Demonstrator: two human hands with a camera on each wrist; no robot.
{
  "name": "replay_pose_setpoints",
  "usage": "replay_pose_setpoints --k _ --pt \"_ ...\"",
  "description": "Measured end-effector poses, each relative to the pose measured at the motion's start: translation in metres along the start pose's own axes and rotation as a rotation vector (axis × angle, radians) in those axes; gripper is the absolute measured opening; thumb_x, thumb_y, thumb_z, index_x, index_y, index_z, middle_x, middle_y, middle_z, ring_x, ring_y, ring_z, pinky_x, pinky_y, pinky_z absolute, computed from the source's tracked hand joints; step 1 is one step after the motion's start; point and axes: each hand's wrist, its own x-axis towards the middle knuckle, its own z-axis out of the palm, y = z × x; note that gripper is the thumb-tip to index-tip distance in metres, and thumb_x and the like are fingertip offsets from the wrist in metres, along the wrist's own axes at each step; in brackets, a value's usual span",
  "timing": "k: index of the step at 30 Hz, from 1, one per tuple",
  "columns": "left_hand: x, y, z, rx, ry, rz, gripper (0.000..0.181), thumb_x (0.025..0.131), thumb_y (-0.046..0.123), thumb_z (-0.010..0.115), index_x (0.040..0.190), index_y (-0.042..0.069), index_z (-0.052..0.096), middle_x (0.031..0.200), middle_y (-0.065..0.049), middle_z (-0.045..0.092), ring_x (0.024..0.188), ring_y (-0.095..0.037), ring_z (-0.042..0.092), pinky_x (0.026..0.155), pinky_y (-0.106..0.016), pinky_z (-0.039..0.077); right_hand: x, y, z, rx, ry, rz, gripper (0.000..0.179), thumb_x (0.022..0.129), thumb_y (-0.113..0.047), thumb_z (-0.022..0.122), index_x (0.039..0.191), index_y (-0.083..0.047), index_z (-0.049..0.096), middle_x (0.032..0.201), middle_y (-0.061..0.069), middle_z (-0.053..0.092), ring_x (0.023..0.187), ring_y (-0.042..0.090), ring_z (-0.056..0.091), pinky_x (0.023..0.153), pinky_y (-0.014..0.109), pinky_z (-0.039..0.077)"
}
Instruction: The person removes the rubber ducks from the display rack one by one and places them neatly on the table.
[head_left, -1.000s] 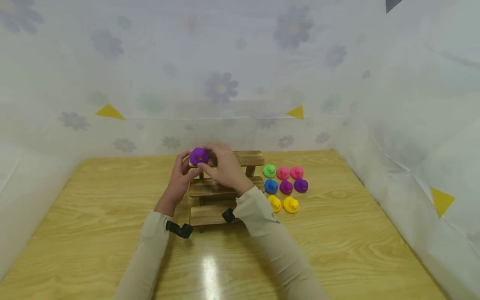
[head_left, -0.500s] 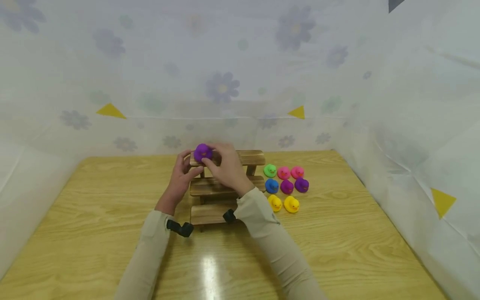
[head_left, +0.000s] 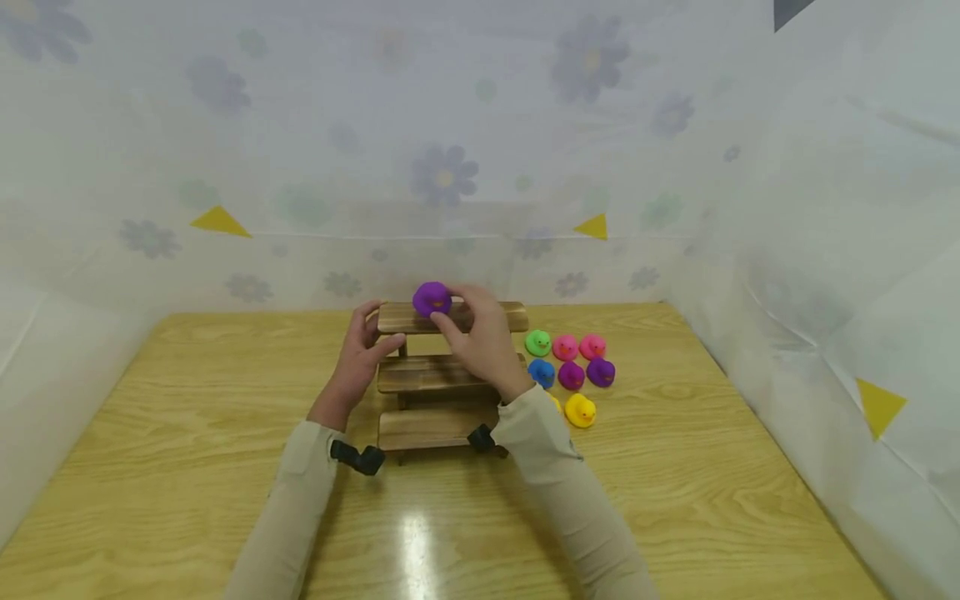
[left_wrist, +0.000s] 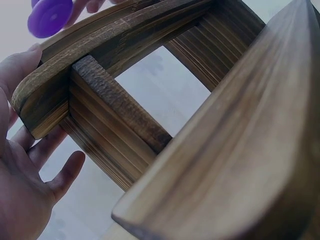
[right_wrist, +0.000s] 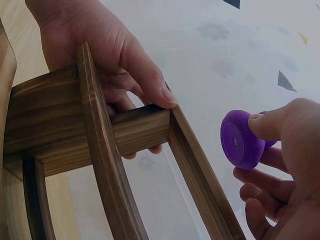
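A purple rubber duck [head_left: 432, 299] is pinched between the thumb and fingers of my right hand [head_left: 480, 337], over the top tier of a three-step wooden rack [head_left: 427, 377]. In the right wrist view the flat underside of the duck [right_wrist: 237, 142] faces the camera, with a gap between it and the rack. My left hand [head_left: 356, 358] holds the left end of the top tier. In the left wrist view, its fingers [left_wrist: 45, 145] reach round behind the plank's end, and one fingertip lies on top.
Right of the rack, small rubber ducks stand in rows on the wooden table [head_left: 712, 467]: a green duck [head_left: 537, 342], two pink, a blue duck [head_left: 542, 373], two purple, and yellow ones [head_left: 581, 411]. My right forearm partly covers a yellow one. A flowered white curtain [head_left: 450, 125] hangs behind.
My right hand has carried the purple duck rightward along the top tier, away from my left hand. The left hand stays at the rack's left end.
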Motion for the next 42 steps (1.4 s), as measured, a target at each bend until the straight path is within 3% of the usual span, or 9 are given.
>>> replay_pose_setpoints --k 3,13,17,21,28,37,42 --pt "0.000 0.000 0.000 -0.003 -0.005 -0.008 0.069 0.097 0.012 0.056 0.151 0.009 0.012 0.154 -0.014 0.032 0.138 -0.030 0.034 0.103 -0.041 0.036 -0.003 0.002 -0.005 0.015 0.019 0.007 0.033 0.087 -0.012 0.071 0.116 0.001 0.063 0.109 0.017 0.066 0.085 0.027 0.059 0.081 0.039 0.048" --pt "0.001 -0.004 -0.003 -0.003 -0.013 -0.006 0.066 0.098 0.014 0.056 0.150 0.013 0.016 0.153 -0.010 0.034 0.136 -0.026 0.037 0.094 -0.026 0.041 -0.015 0.008 -0.021 0.051 0.023 0.008 0.032 0.087 -0.008 0.070 0.116 0.003 0.062 0.099 0.018 0.064 0.076 0.027 0.058 0.072 0.037 0.046" --pt "0.000 -0.003 -0.005 0.008 -0.013 -0.003 0.065 0.099 0.014 0.054 0.150 0.012 0.015 0.153 -0.012 0.033 0.139 -0.028 0.033 0.103 -0.039 0.036 -0.019 0.012 -0.026 0.087 0.027 -0.013 0.030 0.087 -0.006 0.069 0.114 0.004 0.061 0.087 0.017 0.066 0.064 0.025 0.058 0.063 0.039 0.047" --pt "-0.001 -0.003 -0.006 0.010 -0.023 0.000 0.066 0.099 0.016 0.054 0.150 0.011 0.014 0.155 -0.013 0.030 0.142 -0.029 0.028 0.110 -0.052 0.027 -0.026 0.016 -0.033 0.089 0.019 -0.012 0.028 0.088 -0.005 0.068 0.114 0.003 0.061 0.090 0.015 0.066 0.064 0.020 0.060 0.057 0.041 0.048" --pt "0.000 -0.003 -0.003 0.006 -0.023 -0.014 0.067 0.099 0.016 0.054 0.151 0.012 0.012 0.157 -0.014 0.026 0.145 -0.030 0.022 0.113 -0.055 0.022 -0.043 0.026 -0.051 -0.014 0.016 0.037 0.031 0.088 -0.009 0.069 0.117 -0.002 0.061 0.100 0.013 0.064 0.086 0.024 0.058 0.067 0.040 0.046" --pt "0.002 -0.004 -0.004 0.000 -0.023 -0.005 0.066 0.099 0.018 0.055 0.150 0.014 0.014 0.156 -0.012 0.027 0.144 -0.030 0.025 0.111 -0.054 0.025 -0.065 0.042 -0.077 -0.111 0.063 0.037 0.035 0.085 -0.006 0.072 0.118 0.001 0.062 0.106 0.016 0.064 0.082 0.027 0.053 0.064 0.035 0.045" --pt "0.001 -0.006 -0.005 0.018 -0.012 -0.027 0.067 0.099 0.019 0.055 0.151 0.014 0.014 0.159 -0.014 0.018 0.147 -0.030 0.016 0.115 -0.056 0.017 -0.077 0.050 -0.088 -0.147 0.099 0.020 0.037 0.082 -0.002 0.074 0.117 0.002 0.061 0.098 0.016 0.063 0.077 0.022 0.053 0.061 0.032 0.046"
